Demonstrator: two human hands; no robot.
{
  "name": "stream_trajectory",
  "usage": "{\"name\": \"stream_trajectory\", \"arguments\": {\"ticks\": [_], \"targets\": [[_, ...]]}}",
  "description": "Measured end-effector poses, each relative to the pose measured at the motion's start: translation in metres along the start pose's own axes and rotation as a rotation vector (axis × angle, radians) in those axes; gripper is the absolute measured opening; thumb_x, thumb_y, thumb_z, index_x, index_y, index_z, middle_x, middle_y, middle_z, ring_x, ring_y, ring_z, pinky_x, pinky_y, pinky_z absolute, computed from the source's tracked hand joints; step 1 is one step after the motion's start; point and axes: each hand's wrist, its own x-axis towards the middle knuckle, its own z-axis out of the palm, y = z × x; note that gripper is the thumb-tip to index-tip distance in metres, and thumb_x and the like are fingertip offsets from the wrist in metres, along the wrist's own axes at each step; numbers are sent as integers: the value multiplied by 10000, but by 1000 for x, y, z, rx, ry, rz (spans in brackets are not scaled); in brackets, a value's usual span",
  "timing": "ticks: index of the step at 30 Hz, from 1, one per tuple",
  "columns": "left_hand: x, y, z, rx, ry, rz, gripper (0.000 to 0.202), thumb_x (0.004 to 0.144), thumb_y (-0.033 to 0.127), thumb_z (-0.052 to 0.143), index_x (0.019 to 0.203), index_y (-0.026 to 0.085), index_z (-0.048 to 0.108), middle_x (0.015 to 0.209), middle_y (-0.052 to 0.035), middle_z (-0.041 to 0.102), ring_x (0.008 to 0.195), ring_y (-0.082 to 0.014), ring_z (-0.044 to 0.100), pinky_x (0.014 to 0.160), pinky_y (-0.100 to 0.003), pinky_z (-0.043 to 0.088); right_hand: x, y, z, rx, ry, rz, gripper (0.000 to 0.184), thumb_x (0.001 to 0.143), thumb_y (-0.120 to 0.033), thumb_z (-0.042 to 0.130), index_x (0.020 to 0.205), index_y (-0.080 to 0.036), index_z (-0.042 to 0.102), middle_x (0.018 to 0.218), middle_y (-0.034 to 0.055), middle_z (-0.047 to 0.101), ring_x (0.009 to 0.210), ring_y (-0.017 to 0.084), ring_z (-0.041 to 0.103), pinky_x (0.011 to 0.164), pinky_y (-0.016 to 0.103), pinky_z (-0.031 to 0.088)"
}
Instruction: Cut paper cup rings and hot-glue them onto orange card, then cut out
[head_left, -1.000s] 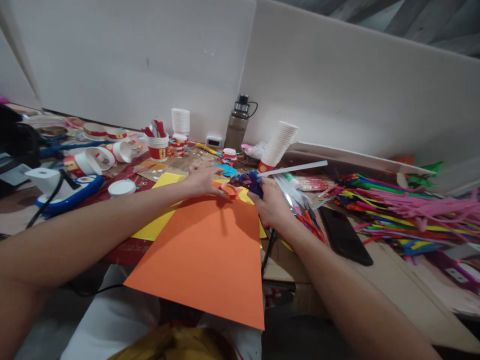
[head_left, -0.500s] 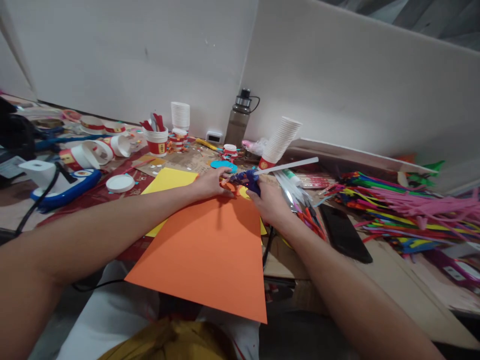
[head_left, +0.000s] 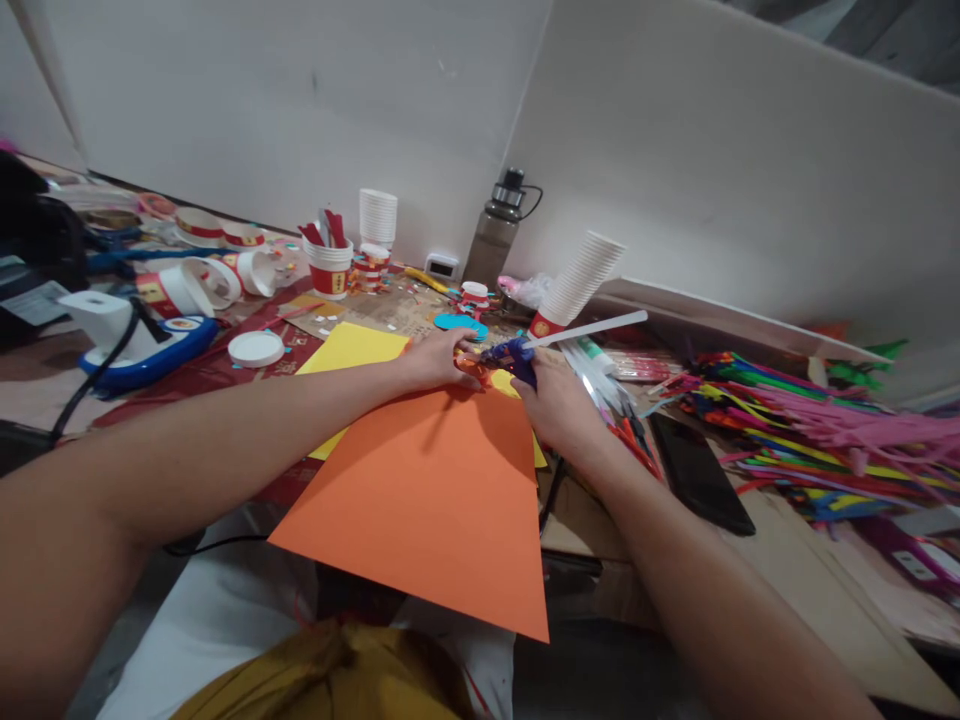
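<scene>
My right hand is closed around a blue glue gun with a white glue stick sticking out behind it. The gun's tip points left at a small orange paper ring. My left hand pinches that ring and holds it down at the far edge of a large orange paper sheet. A yellow sheet lies under the orange one.
A leaning stack of paper cups, a grey water bottle and red-and-white cups stand behind. A black phone and several coloured pipe cleaners lie to the right. A white lid and a blue-and-white device sit left.
My left hand has closed its fingers onto the orange ring, and the glue gun's tip has come up against it. The view has shifted slightly rightward.
</scene>
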Motion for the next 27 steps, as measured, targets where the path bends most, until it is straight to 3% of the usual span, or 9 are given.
{"name": "stream_trajectory", "arguments": {"ticks": [7,17,22,27], "targets": [[-2,3,0,19,0,-12,851,568,420,828,1328,210,508,1198,-50,692,1129,-268,620,900,-345,493,-7,-4,-8,5,-19,42,334,906,-241,516,1217,-131,572,1234,188,634,1159,316,577,927,396,430],[-3,4,-2,-6,57,-35,765,581,345,810,1279,191,537,1114,-55,692,994,-226,653,840,-315,503,-5,4,-2,99,31,30,323,889,-270,525,1173,-133,595,1170,172,662,1054,314,618,853,379,458],[-5,10,-6,140,96,-108,753,590,429,794,1266,192,565,1060,-70,696,971,-278,640,814,-380,500,-6,5,-3,131,60,20,325,887,-283,524,1159,-120,594,1150,176,663,1025,314,620,842,382,461],[-7,15,-11,308,153,-118,716,611,467,762,1255,213,582,1104,-102,685,1097,-342,586,963,-493,415,-6,5,-3,174,81,17,324,888,-289,525,1157,-123,598,1128,170,673,1011,308,625,852,396,462]]}}
